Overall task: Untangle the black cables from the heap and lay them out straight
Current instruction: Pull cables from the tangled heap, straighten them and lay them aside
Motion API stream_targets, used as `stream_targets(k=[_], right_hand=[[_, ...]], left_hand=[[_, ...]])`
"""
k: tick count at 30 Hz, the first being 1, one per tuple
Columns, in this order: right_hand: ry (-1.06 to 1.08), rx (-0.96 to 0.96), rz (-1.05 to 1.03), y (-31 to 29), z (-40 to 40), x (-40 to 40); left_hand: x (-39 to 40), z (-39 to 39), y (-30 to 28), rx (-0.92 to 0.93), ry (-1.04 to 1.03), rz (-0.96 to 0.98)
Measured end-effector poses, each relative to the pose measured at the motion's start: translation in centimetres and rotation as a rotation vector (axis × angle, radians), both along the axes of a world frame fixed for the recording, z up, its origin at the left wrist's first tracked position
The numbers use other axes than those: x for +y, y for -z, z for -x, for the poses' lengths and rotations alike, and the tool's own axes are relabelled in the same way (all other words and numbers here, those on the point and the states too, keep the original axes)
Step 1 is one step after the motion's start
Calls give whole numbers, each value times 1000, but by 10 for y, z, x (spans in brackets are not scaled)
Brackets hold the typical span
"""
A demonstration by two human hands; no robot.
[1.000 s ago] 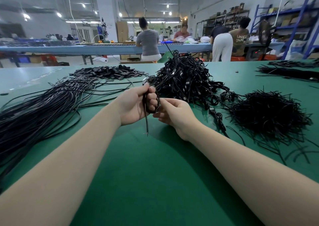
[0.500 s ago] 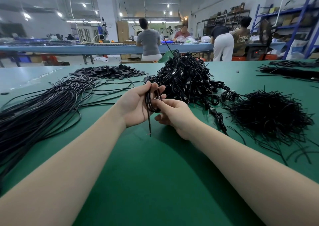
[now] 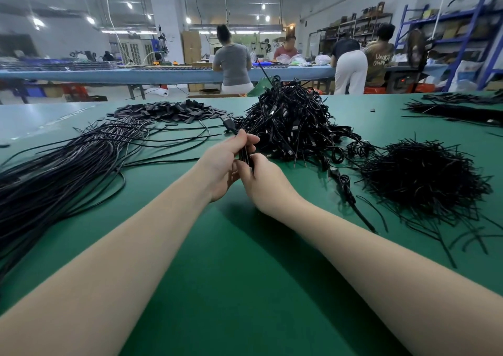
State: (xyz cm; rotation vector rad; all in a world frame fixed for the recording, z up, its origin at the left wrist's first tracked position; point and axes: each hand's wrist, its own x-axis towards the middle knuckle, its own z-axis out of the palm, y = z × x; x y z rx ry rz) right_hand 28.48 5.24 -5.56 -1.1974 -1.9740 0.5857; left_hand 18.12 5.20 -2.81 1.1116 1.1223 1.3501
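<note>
The flat green work table [image 3: 245, 287] is filling the lower two thirds of the frame and is carrying all the stock. Along the left edge of the frame, a broad sheaf of long black cables lying roughly parallel [image 3: 54, 170] is taking up the most room; judged from its size, a good share of the work is already done. At upper centre, the tall tangled heap of black cables [image 3: 294, 127] is standing well above the table surface, so a large part is still waiting. To the right of centre, a lower mound of short black ties or offcuts [image 3: 424, 176] is sitting near the heap; what exactly these pieces are cannot be told. Behind the sheaf, a flat scatter of small black tabs [image 3: 168, 112] is lying at upper left of centre.

At centre frame, the left hand [image 3: 221, 165] and the right hand [image 3: 265, 184] are working together, touching, both gripping one folded black cable with a plug end [image 3: 246, 154] just in front of the heap. This cable is not yet straightened or laid with the sheaf.
</note>
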Motion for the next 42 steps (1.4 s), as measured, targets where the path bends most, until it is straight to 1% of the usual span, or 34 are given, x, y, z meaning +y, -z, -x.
stream_targets(k=[2, 3, 4, 5, 6, 8, 9, 10, 11, 12, 13, 14, 15, 16, 17, 18, 22, 24, 26, 28, 29, 30, 32, 34, 36, 37, 39, 42], right_hand=[[155, -321, -177, 4, -4, 2], [209, -449, -271, 6, -7, 3], [242, -534, -340, 7, -11, 5], [264, -540, -330, 6, -14, 5], [265, -516, -279, 5, -16, 6], [240, -463, -155, 4, -18, 7], [226, -456, -121, 4, -19, 7], [212, -460, -95, 5, -20, 7], [204, -448, -79, 5, -21, 7], [195, -432, -68, 5, -23, 7], [180, -428, -66, 5, -23, 7], [158, -443, -82, 5, -24, 7], [135, -472, -104, 6, -24, 8], [114, -519, -134, 7, -25, 8], [98, -578, -170, 7, -26, 9], [93, -639, -220, 7, -28, 11], [63, -813, -434, -10, -40, 25], [24, -921, -542, -18, -46, 30], [-24, -1035, -712, -22, -52, 35], [-75, -1064, -799, -28, -59, 40], [-80, -1039, -776, -35, -63, 44], [-61, -990, -707, -45, -69, 50], [25, -938, -492, -68, -89, 66], [94, -1043, -241, -87, -112, 77], [91, -1200, -48, -93, -130, 88], [73, -1248, 4, -92, -135, 90], [36, -1264, 40, -84, -142, 92], [52, -1304, -26, -68, -146, 93]], left_hand=[[1, -2, 4, 56, 21, -5], [0, -3, 4, 81, 31, -12], [-1, -3, 5, 125, 28, -24], [-1, -3, 5, 241, 1, -55], [-2, -2, 6, 425, -58, -111], [-2, 2, 14, 863, -290, -293], [-3, 5, 17, 1016, -442, -368], [-5, 9, 17, 1095, -572, -436], [-6, 13, 18, 1136, -657, -539], [-5, 19, 20, 1230, -679, -655], [-4, 24, 21, 1398, -639, -738], [-1, 27, 23, 1594, -538, -800], [2, 28, 26, 1765, -425, -818], [2, 27, 28, 1867, -343, -805], [2, 24, 30, 1903, -295, -799], [1, 20, 31, 1906, -281, -813], [1, 14, 26, 1942, -374, -881], [2, 11, 27, 1927, -349, -797], [3, 5, 33, 1888, -306, -680], [6, 4, 39, 1770, -296, -635], [6, 6, 41, 1687, -300, -611], [7, 9, 42, 1588, -306, -568], [8, 16, 43, 1388, -324, -447], [8, 19, 45, 1275, -358, -383], [8, 19, 44, 1242, -355, -384], [8, 18, 44, 1239, -336, -393], [7, 17, 43, 1242, -297, -391], [4, 15, 41, 1233, -274, -370]])
